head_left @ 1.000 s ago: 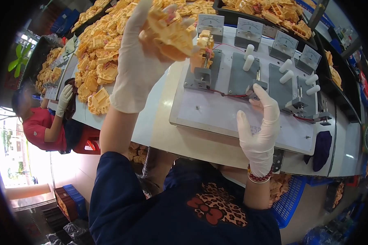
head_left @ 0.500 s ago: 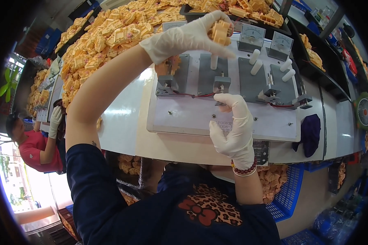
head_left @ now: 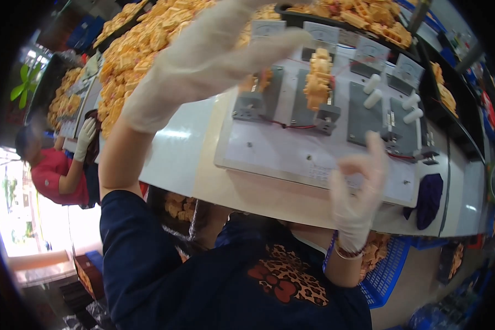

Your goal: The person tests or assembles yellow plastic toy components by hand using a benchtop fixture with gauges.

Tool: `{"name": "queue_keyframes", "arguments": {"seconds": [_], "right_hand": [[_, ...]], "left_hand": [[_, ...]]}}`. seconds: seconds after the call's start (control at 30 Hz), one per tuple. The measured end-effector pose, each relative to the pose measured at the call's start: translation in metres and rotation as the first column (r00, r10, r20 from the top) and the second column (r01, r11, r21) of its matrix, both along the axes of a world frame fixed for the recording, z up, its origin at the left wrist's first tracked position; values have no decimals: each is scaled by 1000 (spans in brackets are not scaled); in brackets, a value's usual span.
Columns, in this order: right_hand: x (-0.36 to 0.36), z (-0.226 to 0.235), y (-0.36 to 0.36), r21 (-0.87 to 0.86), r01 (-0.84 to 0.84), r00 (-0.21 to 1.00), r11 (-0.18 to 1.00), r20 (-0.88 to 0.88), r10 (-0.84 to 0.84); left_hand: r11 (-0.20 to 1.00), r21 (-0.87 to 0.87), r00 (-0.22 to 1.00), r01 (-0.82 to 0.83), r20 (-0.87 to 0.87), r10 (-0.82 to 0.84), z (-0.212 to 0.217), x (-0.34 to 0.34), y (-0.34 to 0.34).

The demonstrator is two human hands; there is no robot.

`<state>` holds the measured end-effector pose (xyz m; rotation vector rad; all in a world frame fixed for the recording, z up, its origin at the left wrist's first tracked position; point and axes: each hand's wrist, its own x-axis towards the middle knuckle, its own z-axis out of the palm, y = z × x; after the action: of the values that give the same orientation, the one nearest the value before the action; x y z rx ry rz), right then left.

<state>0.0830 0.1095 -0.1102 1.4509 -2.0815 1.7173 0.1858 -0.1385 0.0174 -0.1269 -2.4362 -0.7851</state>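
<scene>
A yellow-orange molded plastic part (head_left: 318,80) sits upright on the second grey test fixture (head_left: 297,104) of a white board. Over the board's far left reaches my left hand (head_left: 195,69) in a white glove, blurred, its thumb and fingers spread wide with nothing between them; some fingertips run past the picture's top edge. Another yellow-orange part (head_left: 258,81) rests on the leftmost fixture, partly behind that hand. Above the board's near right edge hovers my right hand (head_left: 360,190), also gloved and smeared, one finger pointing up, the others loosely bent, holding nothing I can see.
Analog panel meters (head_left: 371,55) line the board's back. White pegs (head_left: 373,99) stand on the right fixtures. A large heap of yellow-orange parts (head_left: 143,55) covers the far left. A purple cloth (head_left: 430,201) lies at right. A co-worker (head_left: 60,170) sits at far left.
The yellow-orange part has left my left hand and now sits on the second fixture. My left hand has moved left and nearer; my right hand has moved right, away from that fixture's clamp.
</scene>
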Motion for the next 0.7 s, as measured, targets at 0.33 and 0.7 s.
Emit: {"name": "queue_keyframes", "arguments": {"seconds": [0.33,0.7], "right_hand": [[-34,3,53,-174,197,961,965,229,-155],[-21,3,46,-148,254,949,956,226,-218]], "left_hand": [[30,-624,-74,-781,140,987,-176,272,-78],[572,491,720,-657,185,669,-177,177,-70]]}}
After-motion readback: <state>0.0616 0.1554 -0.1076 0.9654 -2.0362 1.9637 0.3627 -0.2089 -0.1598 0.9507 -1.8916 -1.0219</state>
